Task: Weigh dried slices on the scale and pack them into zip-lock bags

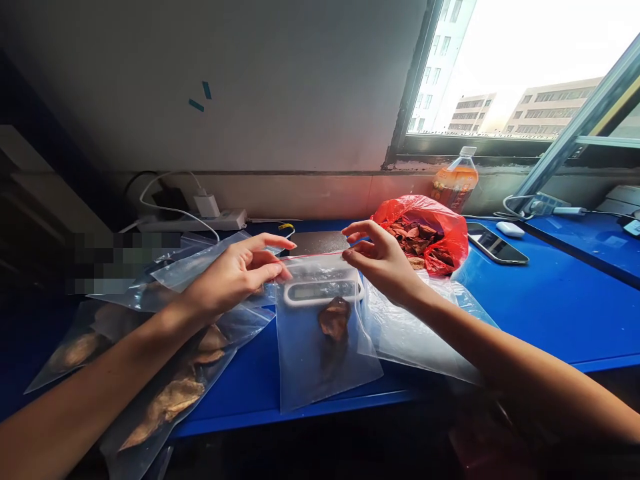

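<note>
A clear zip-lock bag [300, 360] hangs upright in front of me, with a brown dried slice [334, 319] inside. Its top edge carries a thin red zip line. My left hand [247, 267] pinches the bag's upper left corner between thumb and finger. At the upper right corner, my right hand [377, 257] has its thumb and index finger closed on the same edge. Through the bag shows a white kitchen scale [293, 294] with a grey plate [317, 243].
Left lie several filled zip-lock bags [165, 400]. Flat clear bags [425, 333] lie right of the scale. Behind are a red plastic bag [453, 233] of dried slices, a drink bottle [455, 180], a phone [497, 243], an earbud case [510, 229] and a power strip [230, 219].
</note>
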### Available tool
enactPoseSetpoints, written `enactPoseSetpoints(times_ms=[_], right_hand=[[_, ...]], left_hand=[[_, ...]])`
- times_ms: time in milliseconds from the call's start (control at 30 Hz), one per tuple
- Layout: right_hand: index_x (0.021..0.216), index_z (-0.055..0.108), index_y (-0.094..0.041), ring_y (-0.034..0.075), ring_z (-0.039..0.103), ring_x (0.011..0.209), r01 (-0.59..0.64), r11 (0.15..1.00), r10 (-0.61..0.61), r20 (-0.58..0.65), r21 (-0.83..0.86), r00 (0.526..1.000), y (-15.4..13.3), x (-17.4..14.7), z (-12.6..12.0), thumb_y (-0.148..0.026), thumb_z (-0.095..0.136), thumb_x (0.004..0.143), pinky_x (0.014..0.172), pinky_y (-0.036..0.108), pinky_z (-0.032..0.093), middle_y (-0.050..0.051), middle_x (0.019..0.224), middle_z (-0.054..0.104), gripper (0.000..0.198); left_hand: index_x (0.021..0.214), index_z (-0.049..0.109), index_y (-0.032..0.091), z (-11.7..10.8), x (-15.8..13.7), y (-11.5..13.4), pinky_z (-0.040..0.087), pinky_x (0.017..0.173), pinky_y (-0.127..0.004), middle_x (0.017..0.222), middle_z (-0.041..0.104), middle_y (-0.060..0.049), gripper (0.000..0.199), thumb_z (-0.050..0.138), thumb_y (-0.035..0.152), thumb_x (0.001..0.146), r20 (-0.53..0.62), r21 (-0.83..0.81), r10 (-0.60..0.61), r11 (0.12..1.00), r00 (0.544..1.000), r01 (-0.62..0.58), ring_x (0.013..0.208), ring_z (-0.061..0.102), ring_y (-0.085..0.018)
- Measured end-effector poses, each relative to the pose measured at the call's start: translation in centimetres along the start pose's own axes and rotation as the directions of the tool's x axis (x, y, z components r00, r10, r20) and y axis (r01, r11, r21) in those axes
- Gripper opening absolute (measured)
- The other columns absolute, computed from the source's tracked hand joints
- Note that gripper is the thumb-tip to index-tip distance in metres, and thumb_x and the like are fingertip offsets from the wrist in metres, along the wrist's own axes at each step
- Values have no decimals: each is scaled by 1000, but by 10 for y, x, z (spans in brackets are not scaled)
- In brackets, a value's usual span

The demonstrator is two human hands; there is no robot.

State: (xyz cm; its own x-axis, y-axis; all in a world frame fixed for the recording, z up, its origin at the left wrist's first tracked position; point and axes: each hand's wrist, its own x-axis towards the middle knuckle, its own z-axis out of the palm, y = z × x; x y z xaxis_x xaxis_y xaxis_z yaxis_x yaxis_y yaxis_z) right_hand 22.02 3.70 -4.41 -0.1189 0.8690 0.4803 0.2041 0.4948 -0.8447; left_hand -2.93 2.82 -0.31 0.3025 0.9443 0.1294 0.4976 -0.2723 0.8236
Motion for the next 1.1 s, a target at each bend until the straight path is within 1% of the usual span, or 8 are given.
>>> enactPoseSetpoints(times_ms=[67, 133, 200, 300, 500, 700, 867, 1100], right_hand=[[101, 61, -20, 15, 60, 79, 88, 984, -94, -35, -153, 995, -4, -1, -1, -28, 63, 83, 70, 33, 51, 5, 97, 61, 20], [98, 64, -19, 21, 60, 88, 249, 897, -265, 6, -364, 964, -11, -5, 0, -26, 61, 86, 79, 39, 49, 9, 98, 65, 14], [94, 66, -19, 24, 58, 93, 396, 754, -369, 161, -523, 915, -19, -10, 5, -26, 60, 89, 84, 42, 44, 10, 95, 69, 11], [84, 66, -19, 22, 56, 84, 495, 635, -334, 367, -594, 868, -27, -19, 16, -22, 57, 91, 78, 39, 37, 6, 81, 69, 12], [78, 64, -18, 18, 56, 72, 466, 640, -235, 422, -611, 876, -34, -23, 27, -19, 55, 89, 68, 34, 29, 4, 76, 70, 14], [75, 63, -17, 19, 55, 71, 469, 539, -203, 432, -700, 879, -48, -19, 26, -17, 55, 88, 67, 35, 27, 6, 72, 70, 15], [74, 62, -18, 19, 57, 73, 466, 586, -255, 396, -663, 882, -50, -12, 23, -18, 59, 85, 67, 34, 30, 5, 73, 72, 11], [75, 65, -20, 21, 60, 78, 415, 632, -315, 272, -655, 909, -46, 2, 2, -15, 63, 78, 70, 33, 38, 4, 76, 72, 6]], left_hand=[[118, 64, 23, 3, -3, 0, 48, 55, -25, 77, 77, -1, 40, 66, 39, 81, -23, 81, 46, 996, 999, -44, 68, 67, -18], [118, 64, 24, 8, -9, 2, 47, 54, -25, 78, 78, 0, 36, 65, 37, 84, -54, 197, 104, 976, 993, -92, 66, 68, -18], [119, 63, 26, 15, -16, 6, 49, 57, -25, 84, 80, 1, 32, 62, 34, 88, -58, 293, 180, 943, 982, -155, 68, 71, -18], [120, 62, 26, 25, -25, 9, 56, 69, -26, 92, 81, 1, 30, 59, 32, 91, 2, 324, 277, 909, 961, -263, 77, 76, -19], [114, 65, 27, 30, -27, 4, 57, 63, -26, 92, 82, 1, 27, 62, 42, 92, -11, 343, 360, 878, 933, -335, 75, 77, -19], [117, 68, 31, 31, -27, 5, 49, 47, -23, 97, 81, 1, 28, 64, 44, 92, -44, 366, 379, 867, 924, -338, 78, 77, -20], [113, 69, 30, 25, -28, 16, 42, 42, -23, 84, 80, 3, 31, 67, 46, 86, -122, 345, 313, 903, 942, -256, 56, 68, -16], [96, 69, 27, 7, -31, 34, 50, 53, -23, 82, 77, 6, 23, 73, 43, 80, -332, 246, 192, 963, 923, -112, 65, 70, -15]])
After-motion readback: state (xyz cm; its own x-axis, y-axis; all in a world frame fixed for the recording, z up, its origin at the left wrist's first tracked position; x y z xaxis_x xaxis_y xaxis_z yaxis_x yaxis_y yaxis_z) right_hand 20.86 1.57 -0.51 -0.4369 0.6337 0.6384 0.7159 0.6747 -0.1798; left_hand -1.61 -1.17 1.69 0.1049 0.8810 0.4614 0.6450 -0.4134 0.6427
